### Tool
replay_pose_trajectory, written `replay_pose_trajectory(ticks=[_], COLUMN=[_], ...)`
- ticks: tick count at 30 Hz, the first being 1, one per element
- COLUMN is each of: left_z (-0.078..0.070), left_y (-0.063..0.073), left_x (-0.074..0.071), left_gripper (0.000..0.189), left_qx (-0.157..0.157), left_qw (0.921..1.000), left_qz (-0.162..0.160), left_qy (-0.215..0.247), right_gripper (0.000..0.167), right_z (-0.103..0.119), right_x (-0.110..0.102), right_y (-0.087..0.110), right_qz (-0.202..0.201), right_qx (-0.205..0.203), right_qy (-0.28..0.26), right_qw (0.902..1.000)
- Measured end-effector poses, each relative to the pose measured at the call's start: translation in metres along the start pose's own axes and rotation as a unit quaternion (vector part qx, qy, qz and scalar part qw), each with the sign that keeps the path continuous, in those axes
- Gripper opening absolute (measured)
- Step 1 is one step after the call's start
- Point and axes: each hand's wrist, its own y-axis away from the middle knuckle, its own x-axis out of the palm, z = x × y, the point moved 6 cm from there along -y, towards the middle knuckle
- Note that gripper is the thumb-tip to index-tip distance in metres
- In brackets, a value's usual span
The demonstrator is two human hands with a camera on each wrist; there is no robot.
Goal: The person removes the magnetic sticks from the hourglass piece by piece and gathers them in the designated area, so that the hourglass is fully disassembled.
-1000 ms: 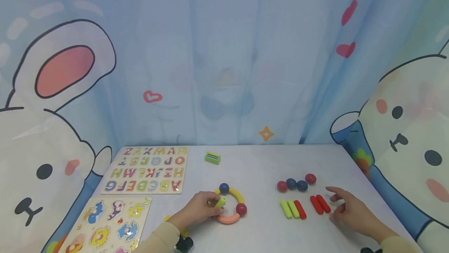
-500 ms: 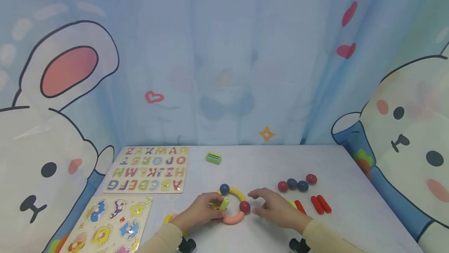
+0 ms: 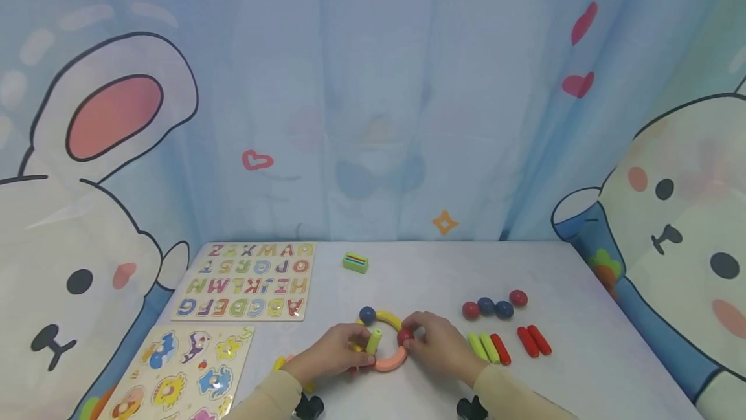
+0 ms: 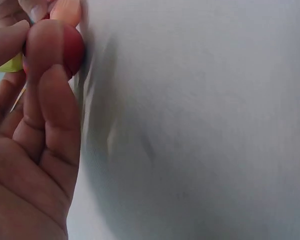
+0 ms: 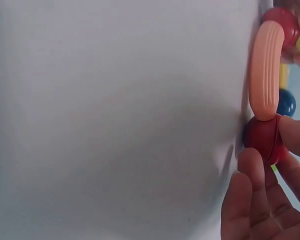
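Note:
A ring of curved rods and balls lies on the table between both hands. It includes a blue ball, a yellow curved rod and an orange curved rod. My left hand grips a red ball at the ring's left side, partly covered by fingers. From there a yellow-green rod stands up at a tilt. With thumb and fingers, my right hand pinches another red ball, which meets the orange rod's end.
Right of the ring lie two yellow-green rods, several red rods and a group of red and blue balls. An alphabet board and a picture board lie left. A striped green block sits behind.
My right hand has come left from beside the red rods and taken hold of the ring's right red ball. The ring has shifted slightly. My left hand keeps its grip.

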Motion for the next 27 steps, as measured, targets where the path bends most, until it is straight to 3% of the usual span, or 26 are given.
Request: replay_pose_trajectory(ticks=[7,10,12,15,17,21,27], left_z=[0.001,0.002,0.002,0.001,0.000,-0.001,-0.002], left_y=[-0.003,-0.004,-0.003,-0.003,-0.003,-0.003,0.000], left_x=[0.008,0.009,0.009,0.010,0.009,0.003,-0.016], left_gripper=[0.026,0.029,0.028,0.025,0.024,0.026,0.033], left_qx=[0.012,0.014,0.018,0.034,0.042,0.056,0.074], left_qw=[0.9997,0.9997,0.9997,0.9990,0.9981,0.9930,0.9831], left_qz=[0.020,0.012,0.005,-0.005,-0.009,-0.026,-0.084], left_qy=[-0.002,-0.016,-0.017,-0.028,-0.043,-0.101,-0.145], right_gripper=[0.034,0.029,0.027,0.027,0.029,0.026,0.023], right_z=[-0.001,0.007,0.014,0.022,0.026,0.028,0.028], right_x=[-0.008,-0.009,-0.004,0.008,0.015,0.024,0.030], right_y=[-0.005,0.000,0.004,0.010,0.012,0.012,0.010], right_qz=[-0.053,-0.072,-0.062,-0.015,0.011,0.018,0.030], right_qx=[0.028,0.017,0.001,-0.010,-0.007,0.002,-0.009], right_qy=[0.016,-0.034,-0.093,-0.187,-0.222,-0.243,-0.258], right_qw=[0.9981,0.9967,0.9937,0.9822,0.9750,0.9699,0.9657])
